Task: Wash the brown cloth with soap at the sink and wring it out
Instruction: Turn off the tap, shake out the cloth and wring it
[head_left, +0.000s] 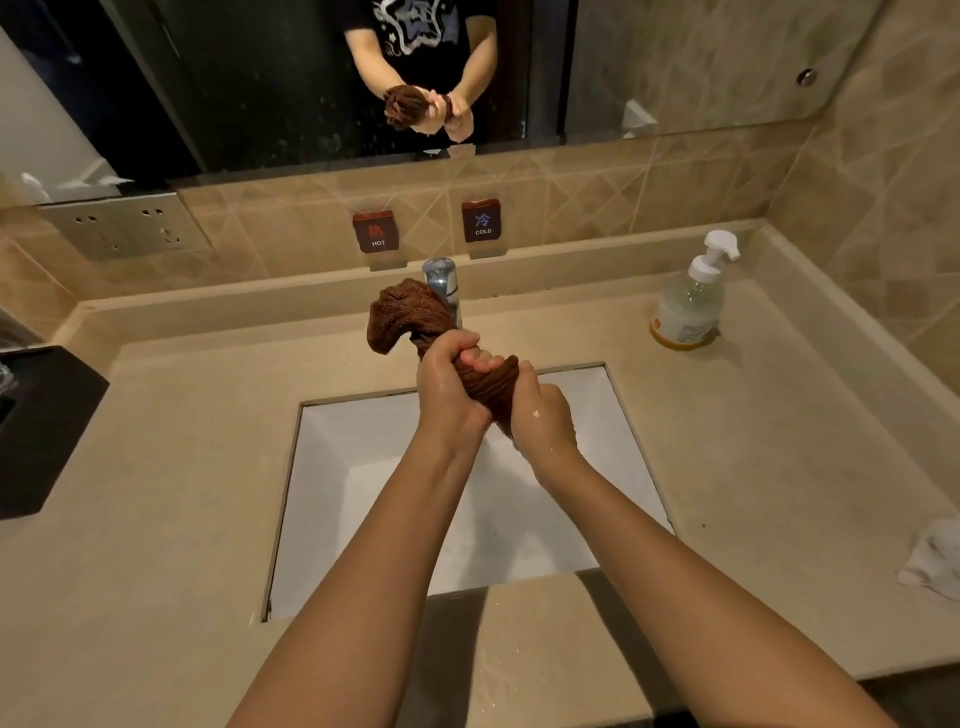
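A person wrings a brown cloth (400, 319) above the white sink (332, 467). The left hand (448, 387) and the right hand (543, 418) are each curled tight round its twisted middle, the fists almost touching. They hold it over the basin, apparently so that the squeezed water falls there and not onto the beige desk (182, 467). The cloth's free end bunches up beyond the left hand and covers part of the chrome tap (440, 280) behind it. Whether the tap is running cannot be told. The cloth's other end is hidden beneath the right hand, and any drips are too faint to make out. A pump soap bottle (688, 306) stands well off to the right of the right hand, which suggests the soaping is over. A black box (41, 431) far left of the left hand and a crumpled white thing (935, 558) far right of the right hand are cut off by the frame.
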